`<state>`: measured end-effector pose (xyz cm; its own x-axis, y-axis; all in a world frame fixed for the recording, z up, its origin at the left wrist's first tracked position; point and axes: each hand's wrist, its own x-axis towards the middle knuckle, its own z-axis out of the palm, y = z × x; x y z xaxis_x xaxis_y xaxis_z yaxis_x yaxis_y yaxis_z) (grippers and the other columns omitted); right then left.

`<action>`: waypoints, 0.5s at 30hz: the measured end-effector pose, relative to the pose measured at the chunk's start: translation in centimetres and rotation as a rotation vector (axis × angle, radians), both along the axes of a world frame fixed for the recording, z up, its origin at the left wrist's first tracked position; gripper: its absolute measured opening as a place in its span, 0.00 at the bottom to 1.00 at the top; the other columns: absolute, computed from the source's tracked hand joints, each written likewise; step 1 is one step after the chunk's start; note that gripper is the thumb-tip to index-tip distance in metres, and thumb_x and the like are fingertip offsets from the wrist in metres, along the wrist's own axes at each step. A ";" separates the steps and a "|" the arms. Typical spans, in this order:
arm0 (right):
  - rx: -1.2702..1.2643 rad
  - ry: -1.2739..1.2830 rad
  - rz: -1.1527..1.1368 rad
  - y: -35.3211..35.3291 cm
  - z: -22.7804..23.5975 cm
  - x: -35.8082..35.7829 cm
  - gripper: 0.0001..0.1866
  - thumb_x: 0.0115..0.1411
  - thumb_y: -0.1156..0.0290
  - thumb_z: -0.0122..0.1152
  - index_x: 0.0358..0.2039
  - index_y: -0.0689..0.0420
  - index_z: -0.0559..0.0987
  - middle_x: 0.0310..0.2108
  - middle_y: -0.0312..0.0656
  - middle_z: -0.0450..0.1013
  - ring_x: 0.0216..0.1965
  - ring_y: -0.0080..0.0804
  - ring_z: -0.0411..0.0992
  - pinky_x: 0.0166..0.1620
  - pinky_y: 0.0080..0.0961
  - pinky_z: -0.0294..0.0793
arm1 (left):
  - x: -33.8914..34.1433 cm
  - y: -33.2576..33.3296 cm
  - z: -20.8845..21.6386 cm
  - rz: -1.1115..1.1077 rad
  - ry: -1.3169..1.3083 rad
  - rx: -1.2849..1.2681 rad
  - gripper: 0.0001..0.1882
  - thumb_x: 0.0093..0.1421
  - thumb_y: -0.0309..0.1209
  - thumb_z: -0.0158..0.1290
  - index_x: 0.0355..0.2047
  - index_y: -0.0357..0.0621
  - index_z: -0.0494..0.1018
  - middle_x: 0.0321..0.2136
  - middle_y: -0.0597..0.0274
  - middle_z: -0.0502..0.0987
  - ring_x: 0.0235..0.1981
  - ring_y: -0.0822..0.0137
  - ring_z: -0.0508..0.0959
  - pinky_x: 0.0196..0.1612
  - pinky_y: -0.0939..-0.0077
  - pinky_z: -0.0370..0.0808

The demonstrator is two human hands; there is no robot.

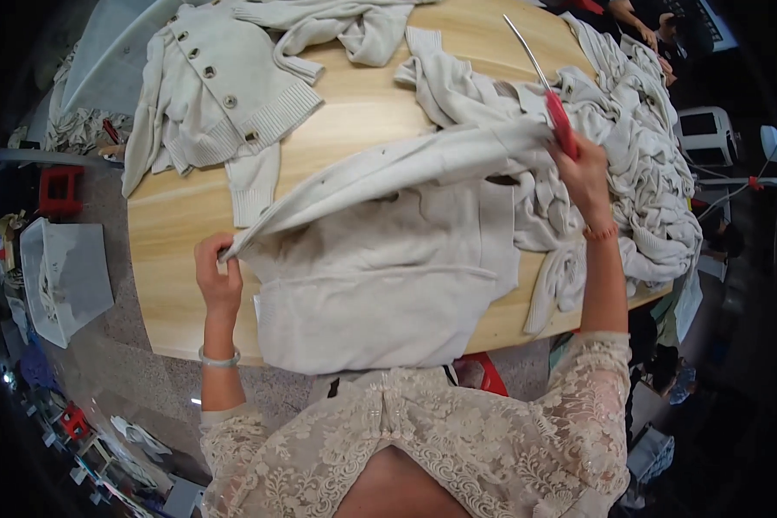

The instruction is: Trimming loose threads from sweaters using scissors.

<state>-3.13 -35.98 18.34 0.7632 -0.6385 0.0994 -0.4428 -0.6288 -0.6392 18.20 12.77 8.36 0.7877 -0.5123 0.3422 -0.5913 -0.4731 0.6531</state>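
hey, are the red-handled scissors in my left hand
No, the scissors are in your right hand, and your left hand pinches an edge of the pale garment.

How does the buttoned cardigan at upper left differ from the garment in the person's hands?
The cardigan lies on the table; the garment has an edge raised between left hand and right hand. The cardigan shows large buttons; the garment shows none. Both are pale knitwear.

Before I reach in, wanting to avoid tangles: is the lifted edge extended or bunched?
Extended: the garment edge runs long from left hand to right hand.
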 end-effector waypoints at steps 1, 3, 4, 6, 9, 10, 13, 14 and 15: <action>0.010 0.044 0.003 0.8 0.4 -3.7 0.08 0.54 0.72 0.61 0.33 0.63 0.78 0.16 0.40 0.65 0.20 0.20 0.61 0.26 0.22 0.63 | -1.0 1.2 0.0 -0.056 -0.051 0.021 0.16 0.46 0.12 0.51 0.36 0.41 0.70 0.33 0.56 0.74 0.35 0.57 0.73 0.38 0.70 0.70; 0.028 0.128 -0.025 2.1 -2.2 -11.8 0.11 0.53 0.74 0.60 0.38 0.57 0.81 0.20 0.43 0.71 0.22 0.26 0.68 0.30 0.25 0.68 | -3.3 3.2 -0.6 -0.193 -0.088 0.104 0.19 0.42 0.12 0.50 0.36 0.41 0.69 0.34 0.54 0.74 0.38 0.51 0.72 0.42 0.63 0.69; -0.051 0.318 -0.106 3.0 -3.7 -15.4 0.12 0.53 0.73 0.60 0.39 0.54 0.81 0.24 0.49 0.75 0.25 0.40 0.74 0.32 0.32 0.70 | -4.4 4.1 -1.3 -0.265 -0.055 0.211 0.19 0.41 0.12 0.49 0.36 0.41 0.69 0.36 0.54 0.73 0.40 0.50 0.72 0.43 0.62 0.69; -0.114 0.431 -0.119 5.1 -7.9 -21.4 0.14 0.53 0.69 0.60 0.41 0.53 0.80 0.31 0.54 0.75 0.33 0.56 0.73 0.34 0.42 0.71 | -6.6 5.5 -3.0 -0.395 0.005 0.398 0.19 0.42 0.14 0.50 0.37 0.42 0.70 0.39 0.54 0.71 0.43 0.50 0.70 0.46 0.58 0.67; 0.167 0.248 -0.267 11.2 -10.4 -22.2 0.13 0.53 0.67 0.63 0.40 0.54 0.80 0.27 0.52 0.76 0.29 0.52 0.74 0.34 0.40 0.72 | -8.5 5.7 -4.1 -0.421 0.032 0.464 0.20 0.42 0.16 0.51 0.39 0.43 0.70 0.40 0.53 0.70 0.42 0.50 0.70 0.45 0.58 0.67; 0.205 0.240 -0.291 12.7 -10.5 -21.5 0.13 0.53 0.65 0.63 0.39 0.54 0.80 0.26 0.51 0.76 0.29 0.50 0.75 0.34 0.39 0.72 | -8.5 5.5 -4.1 -0.444 0.031 0.461 0.20 0.42 0.16 0.51 0.39 0.43 0.70 0.40 0.53 0.70 0.42 0.50 0.70 0.45 0.58 0.67; 0.189 0.364 -0.315 15.9 -9.9 -17.8 0.18 0.52 0.56 0.66 0.35 0.59 0.79 0.25 0.52 0.75 0.30 0.49 0.75 0.34 0.39 0.72 | -8.2 5.4 -4.0 -0.477 0.035 0.526 0.20 0.43 0.17 0.52 0.39 0.43 0.71 0.40 0.53 0.70 0.42 0.50 0.70 0.44 0.57 0.67; 0.150 0.462 -0.317 16.7 -9.8 -16.9 0.21 0.51 0.54 0.67 0.33 0.60 0.78 0.25 0.52 0.75 0.31 0.51 0.75 0.35 0.41 0.73 | -8.0 5.4 -4.1 -0.496 0.044 0.529 0.20 0.43 0.17 0.52 0.39 0.43 0.71 0.38 0.53 0.70 0.41 0.50 0.70 0.43 0.58 0.67; 0.116 0.555 -0.312 17.5 -10.0 -16.1 0.23 0.50 0.52 0.67 0.32 0.61 0.77 0.26 0.52 0.75 0.31 0.53 0.75 0.37 0.44 0.73 | -7.8 5.3 -4.1 -0.508 0.050 0.537 0.19 0.43 0.17 0.53 0.39 0.43 0.70 0.37 0.53 0.70 0.40 0.50 0.70 0.42 0.58 0.68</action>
